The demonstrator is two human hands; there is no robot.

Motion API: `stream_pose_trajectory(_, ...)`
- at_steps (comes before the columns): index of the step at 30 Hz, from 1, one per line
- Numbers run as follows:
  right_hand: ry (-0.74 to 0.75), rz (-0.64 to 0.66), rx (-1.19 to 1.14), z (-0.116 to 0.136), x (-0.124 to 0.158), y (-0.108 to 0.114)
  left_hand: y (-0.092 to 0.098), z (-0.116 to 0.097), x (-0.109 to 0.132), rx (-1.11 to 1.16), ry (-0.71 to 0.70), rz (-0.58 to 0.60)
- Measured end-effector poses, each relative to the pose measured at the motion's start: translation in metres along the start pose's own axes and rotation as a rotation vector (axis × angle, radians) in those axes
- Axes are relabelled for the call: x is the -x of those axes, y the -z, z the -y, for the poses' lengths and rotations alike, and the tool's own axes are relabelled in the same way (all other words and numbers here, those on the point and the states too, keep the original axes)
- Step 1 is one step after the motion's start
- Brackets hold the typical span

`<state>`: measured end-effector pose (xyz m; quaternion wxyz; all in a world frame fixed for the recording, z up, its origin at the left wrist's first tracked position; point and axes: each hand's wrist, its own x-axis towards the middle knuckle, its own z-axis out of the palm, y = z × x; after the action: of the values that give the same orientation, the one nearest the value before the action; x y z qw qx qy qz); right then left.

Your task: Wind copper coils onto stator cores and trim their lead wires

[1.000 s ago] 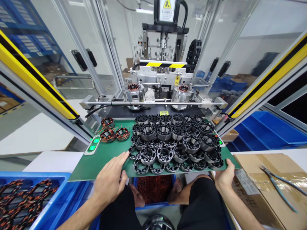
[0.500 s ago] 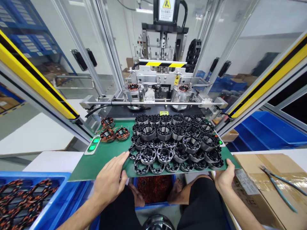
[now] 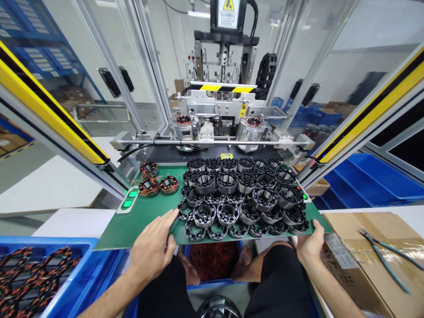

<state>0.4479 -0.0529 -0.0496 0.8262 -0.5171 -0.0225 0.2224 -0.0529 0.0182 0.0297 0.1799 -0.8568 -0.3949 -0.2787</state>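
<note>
My left hand (image 3: 154,243) lies on the front edge of the green tabletop (image 3: 142,221), its fingers stretched toward the nearest stator cores. At the right front corner, my right hand (image 3: 310,245) holds the tabletop's edge, thumb on top and the other fingers hidden below. Between my hands stand rows of bare black-and-grey stator cores (image 3: 227,213), partly stacked on each other. Several stators wound with copper wire (image 3: 169,184) sit at the back left of the tabletop. Two more wound stators, one on the left fixture (image 3: 185,130) and one on the right fixture (image 3: 251,132), are in the machine.
Yellow posts (image 3: 49,106) flank the machine head (image 3: 228,17). A blue bin (image 3: 86,265) holding wound stators stands at left. Pliers (image 3: 386,258) lie on a cardboard box (image 3: 364,221) at right. Beneath the tabletop is a bin of copper scraps (image 3: 213,260).
The machine head and its striped bar have shifted very slightly to the left. Both hands and the stator cores stay where they were.
</note>
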Motion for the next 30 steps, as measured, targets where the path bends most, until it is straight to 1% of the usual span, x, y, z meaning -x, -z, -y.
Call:
stream_pose_trajectory(3,0.026,-0.07,0.053,0.0007,0.0021,-0.0022,0.0005,0.0002,-0.0008,0.005,0.001,0.0)
stream_pose_trajectory(4,0.03,-0.073,0.063,0.0009,0.0026,-0.0025,0.0008,0.0002,-0.001,0.01,0.002,0.001)
stream_pose_trajectory(10,-0.011,-0.04,0.079,-0.0001,0.0001,0.001,0.0011,0.0003,-0.0008,0.022,0.008,0.007)
stream_pose_trajectory(15,0.008,-0.066,0.068,0.0001,0.0002,-0.001,0.0012,0.0004,-0.0001,0.013,0.004,0.008)
stream_pose_trajectory(23,0.023,-0.05,0.065,-0.0035,-0.003,0.0033,0.0009,0.0012,0.0017,0.026,0.02,0.018)
stream_pose_trajectory(30,0.011,-0.068,0.051,0.0025,0.0048,-0.0058,0.0014,0.0005,-0.0006,0.018,0.01,0.016)
